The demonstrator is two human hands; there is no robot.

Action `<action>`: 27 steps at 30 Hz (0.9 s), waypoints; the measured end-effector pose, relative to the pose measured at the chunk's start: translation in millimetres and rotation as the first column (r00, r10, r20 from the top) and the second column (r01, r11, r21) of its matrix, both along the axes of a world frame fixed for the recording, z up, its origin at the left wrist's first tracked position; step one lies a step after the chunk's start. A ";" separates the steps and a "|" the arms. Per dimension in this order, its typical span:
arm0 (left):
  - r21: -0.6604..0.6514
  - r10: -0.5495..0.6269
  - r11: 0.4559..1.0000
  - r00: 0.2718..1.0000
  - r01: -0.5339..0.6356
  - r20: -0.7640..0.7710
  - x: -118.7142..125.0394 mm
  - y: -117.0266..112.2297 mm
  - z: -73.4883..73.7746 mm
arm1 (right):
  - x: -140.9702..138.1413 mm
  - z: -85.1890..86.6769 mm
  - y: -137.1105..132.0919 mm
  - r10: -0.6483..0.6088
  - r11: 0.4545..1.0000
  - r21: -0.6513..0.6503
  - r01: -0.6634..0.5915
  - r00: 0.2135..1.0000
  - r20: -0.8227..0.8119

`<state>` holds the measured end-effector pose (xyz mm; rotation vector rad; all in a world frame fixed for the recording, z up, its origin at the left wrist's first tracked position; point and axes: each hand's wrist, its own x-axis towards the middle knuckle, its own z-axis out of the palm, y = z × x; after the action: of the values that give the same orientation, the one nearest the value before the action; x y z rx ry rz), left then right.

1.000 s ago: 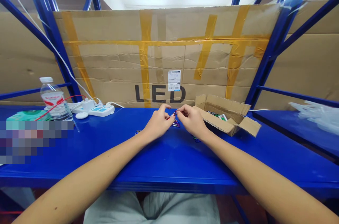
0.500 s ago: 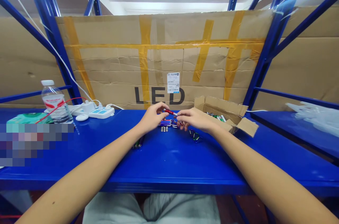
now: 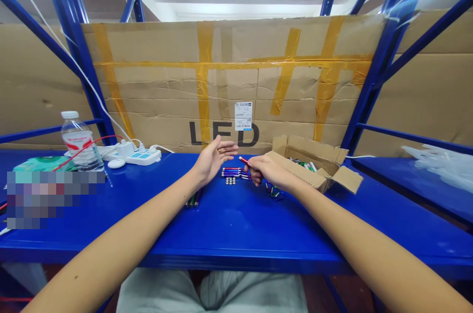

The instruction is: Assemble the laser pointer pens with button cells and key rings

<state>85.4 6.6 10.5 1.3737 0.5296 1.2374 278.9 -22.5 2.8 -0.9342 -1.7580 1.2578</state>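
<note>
Between the fingers and thumb of my right hand (image 3: pixel 269 170) is a slim red metal tube (image 3: pixel 243 160), its front end pointing up and left. My left hand (image 3: pixel 212 161) is held up beside it, fingers stretched and apart, holding nothing. Below the hands lies a row of blue and red metal tubes (image 3: pixel 231 172) with clips at their right ends. Several small silver round pieces (image 3: pixel 230 181) sit just in front of that row. Dark and green tubes (image 3: pixel 192 200) rest near my left wrist, partly hidden. Blue and green clips (image 3: pixel 274 191) lie below my right hand.
An open cardboard box (image 3: pixel 301 169) with loose metal parts stands at the right. At the left are a water bottle (image 3: pixel 82 140), a power strip (image 3: pixel 142 156) and a green packet (image 3: pixel 44 163). A large LED carton (image 3: pixel 166 101) backs the blue table (image 3: pixel 236 234).
My left hand has let go of the red tube and opened, its fingers now spread. My right hand keeps the tube. The camera view has shifted slightly.
</note>
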 end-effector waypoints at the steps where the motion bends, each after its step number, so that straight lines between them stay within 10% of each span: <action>1: -0.058 -0.030 0.998 0.998 0.034 0.057 -2.1 1.3 1.8 | -0.3 0.0 -0.2 -0.013 1.000 -0.001 0.013 1.000 0.004; 27: -0.196 -0.001 0.980 0.994 0.023 0.108 -11.0 8.8 2.7 | -5.2 0.2 -6.4 -0.172 0.985 0.054 0.165 0.969 0.178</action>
<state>74.5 15.4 13.2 1.1362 0.5525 1.2079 273.7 -28.9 3.1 -1.1817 -1.7927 1.0534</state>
